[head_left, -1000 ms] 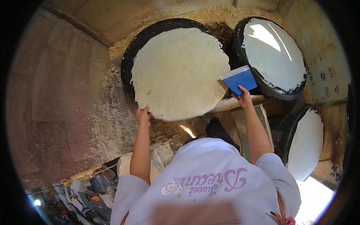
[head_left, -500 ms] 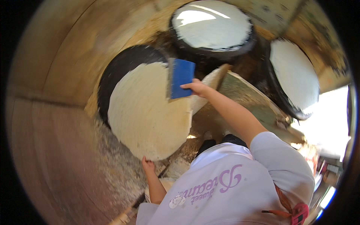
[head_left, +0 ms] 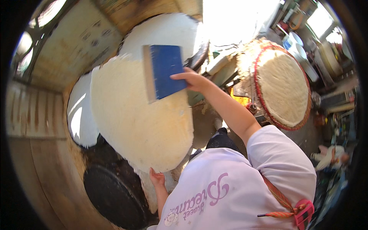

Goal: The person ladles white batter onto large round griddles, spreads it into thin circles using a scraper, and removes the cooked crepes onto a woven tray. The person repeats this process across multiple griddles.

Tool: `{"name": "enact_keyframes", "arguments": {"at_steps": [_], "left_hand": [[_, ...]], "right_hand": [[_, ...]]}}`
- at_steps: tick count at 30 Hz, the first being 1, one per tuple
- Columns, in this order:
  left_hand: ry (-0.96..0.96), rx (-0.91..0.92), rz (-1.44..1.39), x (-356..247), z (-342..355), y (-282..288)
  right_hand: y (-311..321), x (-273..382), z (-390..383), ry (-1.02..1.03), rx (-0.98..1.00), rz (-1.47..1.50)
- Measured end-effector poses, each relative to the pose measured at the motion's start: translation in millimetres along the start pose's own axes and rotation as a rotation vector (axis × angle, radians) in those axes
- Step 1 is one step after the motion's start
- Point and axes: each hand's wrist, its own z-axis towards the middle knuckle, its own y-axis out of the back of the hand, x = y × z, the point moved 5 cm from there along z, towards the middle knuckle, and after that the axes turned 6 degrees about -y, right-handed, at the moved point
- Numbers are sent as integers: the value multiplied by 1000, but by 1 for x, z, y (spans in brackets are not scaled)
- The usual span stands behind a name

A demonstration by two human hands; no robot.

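Note:
A large, thin, pale round pancake is held up in front of me, off the griddles. Its lower edge is pinched by my left hand, thumb on top and the other fingers partly hidden. My right hand grips a blue flat scraper with a pale edge strip, which lies over the pancake's upper right part. Whether those fingers also hold the pancake's edge is hidden. Bare and black, a round griddle shows at the lower left.
White batter covers one griddle at the left and another griddle at the far side, both partly behind the pancake. At the right stands a round pad with a red rim and a pale top. Wooden boards wall the left side.
The pancake has come away from the black griddle and moved with both hands as my view swung to the right. The red-rimmed round pad has come into view.

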Motion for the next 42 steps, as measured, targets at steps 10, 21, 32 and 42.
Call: {"name": "enact_keyframes", "arguments": {"at_steps": [10,21,32,42], "left_hand": [[429,626,656,250,45,-337],[661,929,1234,565,-38,-479],[657,759,1600,605,-62,-455],[-158,811,1695,481,-2,-444]], "right_hand": [[360,53,-391,760,-849,437],[500,-30,-656,640,-1546,568],[566,-43,-660,165,-1686,177],[565,-13,-606,-751,-2272,-995]]}}
